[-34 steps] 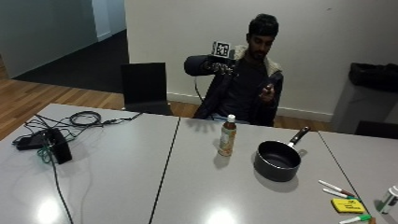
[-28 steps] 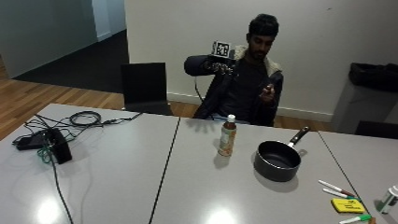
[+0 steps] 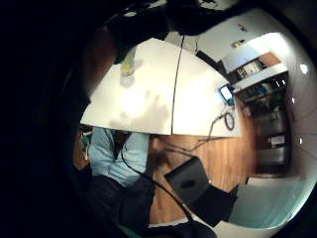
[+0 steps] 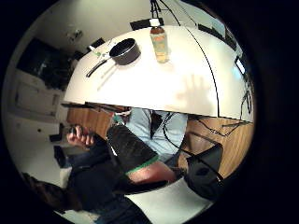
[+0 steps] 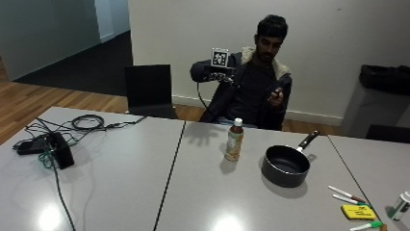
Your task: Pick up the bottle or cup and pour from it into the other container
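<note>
On the table the bottle stands capped beside the pan; right hand raised, fingers unreadable, risks toppling it.

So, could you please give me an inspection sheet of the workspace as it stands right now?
Surface: grey tables pushed together, seam visible.
Job's things: bottle upright, capped, with amber liquid; black saucepan beside it, apart, handle pointing toward the person.
Clutter: markers, yellow pad, a small white container at the table edge.
Grip: gloved right hand raised in front of the person, away from the table, holding nothing seen; fingers unclear.
Cables: coiled black cables and a black device at the far end of the table.
Surroundings: black chair, wooden floor, pale wall.
</note>
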Tool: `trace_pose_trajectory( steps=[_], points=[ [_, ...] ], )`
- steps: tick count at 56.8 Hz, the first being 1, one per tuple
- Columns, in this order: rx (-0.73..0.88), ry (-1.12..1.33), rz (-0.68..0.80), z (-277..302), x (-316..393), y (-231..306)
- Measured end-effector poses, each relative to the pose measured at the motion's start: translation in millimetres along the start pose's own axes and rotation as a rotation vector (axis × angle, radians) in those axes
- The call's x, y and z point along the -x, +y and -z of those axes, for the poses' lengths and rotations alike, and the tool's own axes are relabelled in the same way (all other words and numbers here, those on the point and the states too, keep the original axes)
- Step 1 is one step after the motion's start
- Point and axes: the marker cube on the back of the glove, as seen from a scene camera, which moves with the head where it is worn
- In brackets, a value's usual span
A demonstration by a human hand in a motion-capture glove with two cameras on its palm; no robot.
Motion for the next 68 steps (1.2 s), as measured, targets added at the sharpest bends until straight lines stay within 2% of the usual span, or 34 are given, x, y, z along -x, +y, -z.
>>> trace_pose_trajectory(
  steps=[3, 8, 13, 18, 21, 26, 29, 31, 33, 44, 49, 63, 68],
  points=[
    [0.034, -0.041, -0.079, -10.8, -6.5, -17.1],
    [-0.031, -0.13, -0.048, -43.2, -22.6, -60.6],
    [0.037, -0.266, -0.123, -78.4, -25.1, -91.7],
    [-0.049, -0.423, -0.205, -130.0, -18.2, -134.3],
    [-0.06, -0.513, -0.158, -155.2, -14.4, -158.3],
    [-0.173, -0.681, -0.039, -191.0, -2.9, -196.9],
    [-0.046, -0.809, -0.085, -207.1, 9.6, -198.5],
    [0.031, -0.89, -0.124, -212.0, 17.4, -205.5],
    [0.036, -0.963, -0.139, -216.1, 24.5, -217.8],
    [-0.179, -1.261, -0.13, -238.9, 48.9, -257.6],
    [-0.152, -1.367, -0.119, -238.5, 51.8, -270.2],
    [-0.175, -1.41, -0.051, -253.3, 56.7, -259.0],
    [-0.135, -1.425, -0.115, -245.1, 55.5, -272.8]
  ],
)
